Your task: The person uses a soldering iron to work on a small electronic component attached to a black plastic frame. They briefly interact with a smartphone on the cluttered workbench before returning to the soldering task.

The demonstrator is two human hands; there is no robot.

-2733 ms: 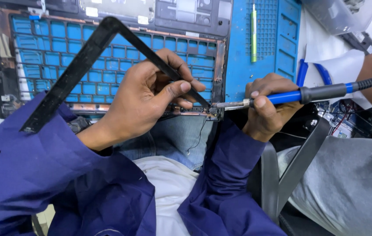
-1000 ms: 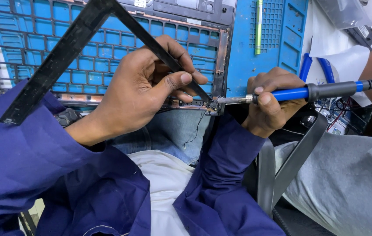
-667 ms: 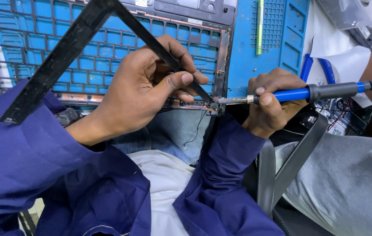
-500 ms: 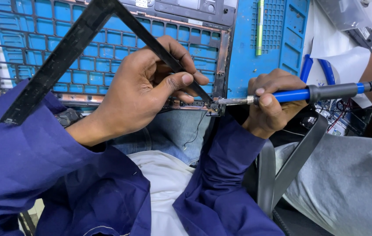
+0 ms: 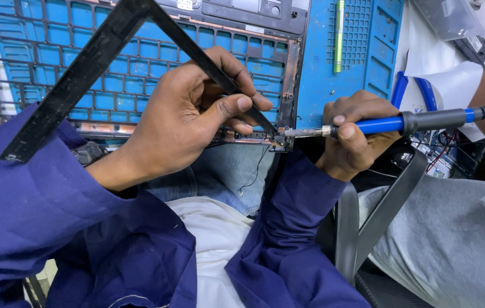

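Black frame piece (image 5: 77,74), angled like an inverted V, crosses the blue gridded mat (image 5: 37,51) at left. The left hand (image 5: 191,114) pinches its right leg between thumb and fingers, apparently steadying the lower end against the laptop chassis edge (image 5: 291,74). At that corner sits 1 small joint (image 5: 281,140). The right hand (image 5: 356,134) is closed around the blue-handled soldering iron (image 5: 390,122), long axis near horizontal, tip pointing left into the joint, cord trailing right. A green pen-like tool (image 5: 339,34) lies upright beyond.
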